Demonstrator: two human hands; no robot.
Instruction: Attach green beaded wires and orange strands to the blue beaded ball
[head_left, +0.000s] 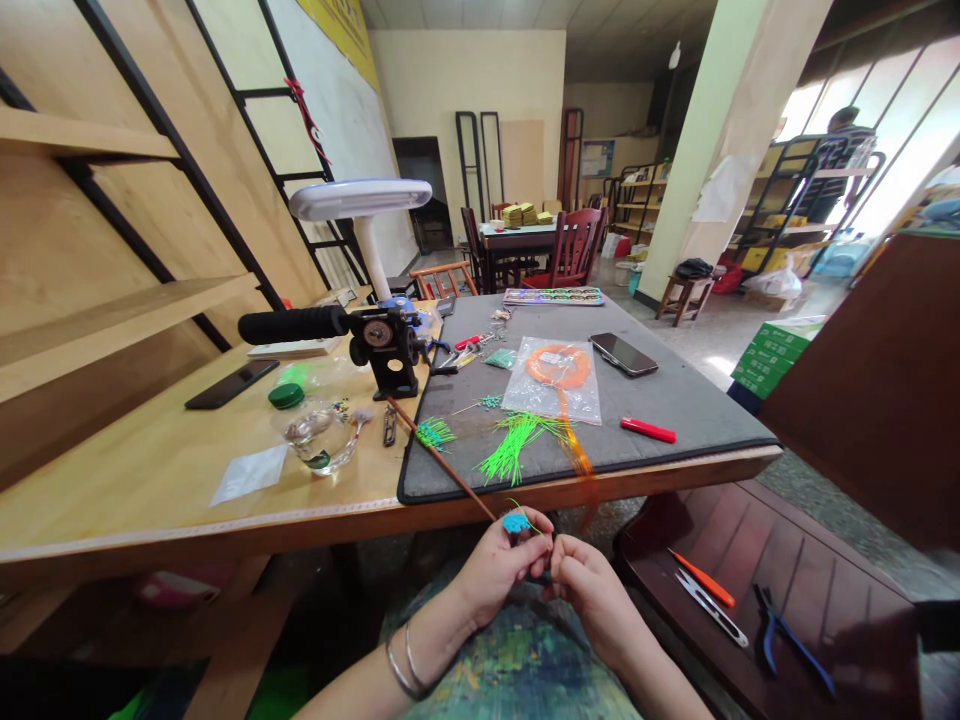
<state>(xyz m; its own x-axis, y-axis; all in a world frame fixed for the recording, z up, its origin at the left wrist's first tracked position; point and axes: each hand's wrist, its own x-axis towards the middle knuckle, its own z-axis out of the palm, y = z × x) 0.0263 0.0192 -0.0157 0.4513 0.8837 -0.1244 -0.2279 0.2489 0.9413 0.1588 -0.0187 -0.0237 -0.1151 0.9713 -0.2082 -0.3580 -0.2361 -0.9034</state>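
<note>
Low in front of the table edge, my left hand (504, 560) is closed around a small bright-blue cluster (515, 523), with a thin green strand (536, 524) curving from it. My right hand (579, 572) meets it, thumb and fingers pinched together; what lies in that pinch is too small or hidden to make out. A thin brown rod (454, 474) slants from the black clamp-like device (386, 350) down to my left hand. Part way along the rod sits a blue-green beaded tuft (433, 433). Bright green strands (514, 450) lie fanned on the grey mat (465, 395).
Orange line (576, 445) hangs over the table edge from a clear bag (551, 380). A red tool (648, 430) and a phone (624, 354) lie right. A glass bowl (321, 440) stands left. Snips (712, 608) and blue-handled pliers (791, 640) rest on a chair.
</note>
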